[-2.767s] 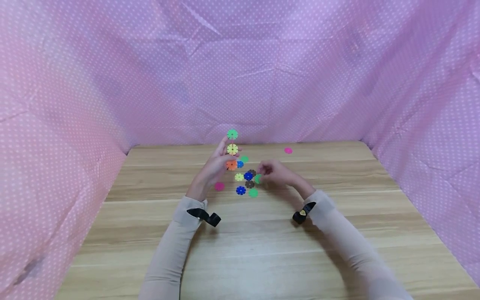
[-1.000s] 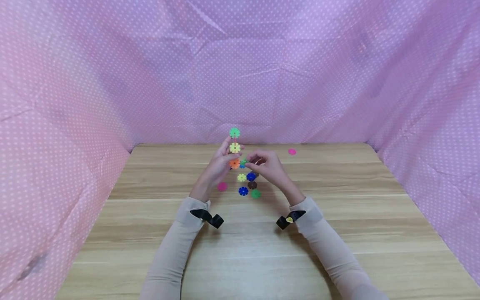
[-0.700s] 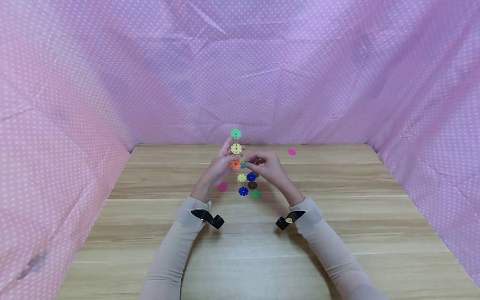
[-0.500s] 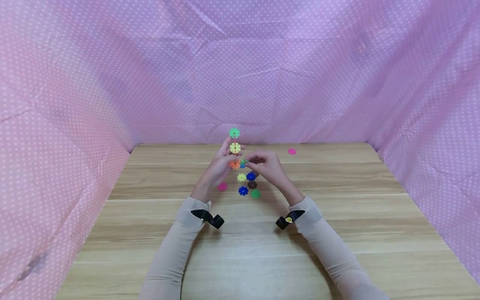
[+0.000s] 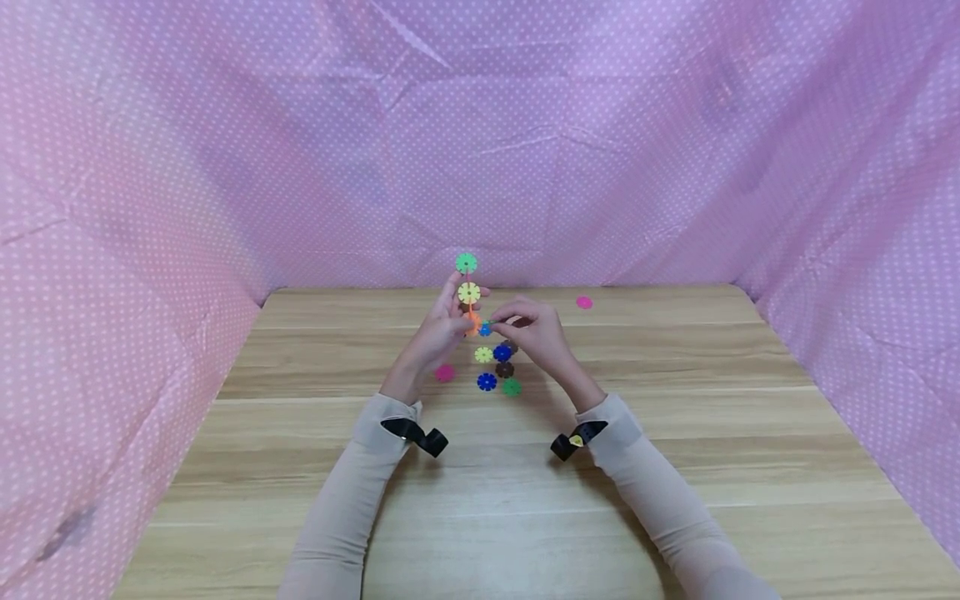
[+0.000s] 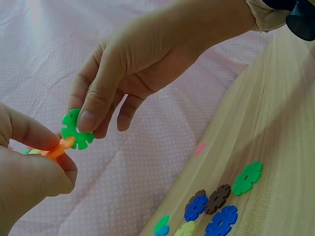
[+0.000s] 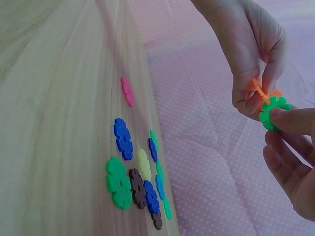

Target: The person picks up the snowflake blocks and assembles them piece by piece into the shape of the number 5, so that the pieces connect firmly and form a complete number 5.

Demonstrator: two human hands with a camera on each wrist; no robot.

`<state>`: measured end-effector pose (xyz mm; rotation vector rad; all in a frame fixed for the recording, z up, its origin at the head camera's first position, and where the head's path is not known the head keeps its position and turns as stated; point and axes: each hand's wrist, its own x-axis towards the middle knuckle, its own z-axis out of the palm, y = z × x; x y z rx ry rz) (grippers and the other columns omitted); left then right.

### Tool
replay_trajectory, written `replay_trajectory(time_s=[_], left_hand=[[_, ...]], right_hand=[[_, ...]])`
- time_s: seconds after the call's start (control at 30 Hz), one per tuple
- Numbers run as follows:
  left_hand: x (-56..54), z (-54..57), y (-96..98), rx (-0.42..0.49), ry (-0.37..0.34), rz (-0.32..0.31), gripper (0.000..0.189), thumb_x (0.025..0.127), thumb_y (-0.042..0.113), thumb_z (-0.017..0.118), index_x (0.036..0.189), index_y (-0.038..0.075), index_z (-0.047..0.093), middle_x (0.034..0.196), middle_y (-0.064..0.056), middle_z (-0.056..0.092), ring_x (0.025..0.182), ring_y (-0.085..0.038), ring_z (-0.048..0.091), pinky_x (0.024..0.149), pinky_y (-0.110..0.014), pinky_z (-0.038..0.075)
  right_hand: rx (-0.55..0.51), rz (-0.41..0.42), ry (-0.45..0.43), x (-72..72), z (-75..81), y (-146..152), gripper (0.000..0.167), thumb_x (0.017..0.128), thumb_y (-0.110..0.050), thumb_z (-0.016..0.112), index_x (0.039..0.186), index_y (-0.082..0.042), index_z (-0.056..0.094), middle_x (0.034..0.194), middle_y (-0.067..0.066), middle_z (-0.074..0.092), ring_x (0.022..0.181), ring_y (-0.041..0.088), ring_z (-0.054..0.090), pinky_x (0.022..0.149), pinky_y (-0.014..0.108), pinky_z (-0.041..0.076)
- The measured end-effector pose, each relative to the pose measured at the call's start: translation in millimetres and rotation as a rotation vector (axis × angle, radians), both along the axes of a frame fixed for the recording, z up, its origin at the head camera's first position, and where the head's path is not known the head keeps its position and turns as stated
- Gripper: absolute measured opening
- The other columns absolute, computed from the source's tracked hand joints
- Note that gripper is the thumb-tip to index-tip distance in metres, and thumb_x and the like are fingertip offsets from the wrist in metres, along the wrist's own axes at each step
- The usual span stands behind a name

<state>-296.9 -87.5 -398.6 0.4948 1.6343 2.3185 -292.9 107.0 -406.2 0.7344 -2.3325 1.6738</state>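
Observation:
In the head view my left hand (image 5: pixel 438 333) holds up a chain of notched snowflake discs. A green disc (image 5: pixel 467 263) tops it, with a yellow disc (image 5: pixel 469 292) below. My left thumb and fingers pinch the orange disc (image 6: pixel 64 144) at the chain's lower end, as the left wrist view shows. Facing it, my right hand (image 5: pixel 538 333) pinches a loose green disc (image 6: pixel 70 126) between thumb and fingertips. That green disc's edge meets the orange disc's edge, crosswise. Whether their slots interlock, I cannot tell.
On the wooden table (image 5: pixel 480 500) below the hands lie several loose discs, among them a dark blue disc (image 5: pixel 487 382), a brown disc (image 5: pixel 505 369) and a green disc (image 5: pixel 512 387). One pink disc (image 5: pixel 584 302) lies apart near the back edge. Pink dotted cloth (image 5: pixel 495 150) surrounds the table.
My right hand has come from the loose discs leftward and up to the chain, now pinching a green disc. Lately the orange disc has turned more edge-on in my left hand.

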Motion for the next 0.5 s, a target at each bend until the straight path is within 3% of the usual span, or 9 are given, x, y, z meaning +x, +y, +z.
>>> replay_trajectory(time_s=[0.13,0.5], left_hand=[[0.1,0.2,-0.1,0.014,0.015,-0.009,0.095,0.085,-0.023,0.034,0.164,0.016,-0.004,0.136,-0.004,0.042,0.105,-0.013,0.041,0.069,-0.011,0.042],[1.8,2.6,2.1,0.034,0.094,-0.059,0.096,0.084,-0.025,0.032,0.164,0.016,-0.003,0.133,-0.004,0.039,0.097,-0.011,0.036,0.067,-0.010,0.043]], right_hand=[[-0.043,-0.005,-0.027,-1.0,-0.6,-0.8,0.008,0.085,0.004,0.078,0.094,0.005,0.078,0.096,0.022,0.073,0.083,0.017,0.067,0.071,0.015,0.058],[-0.077,0.018,0.012,0.2,1.7,-0.8,0.007,0.083,0.012,0.075,0.091,0.013,0.075,0.094,0.030,0.071,0.076,0.005,0.063,0.070,0.011,0.056]])
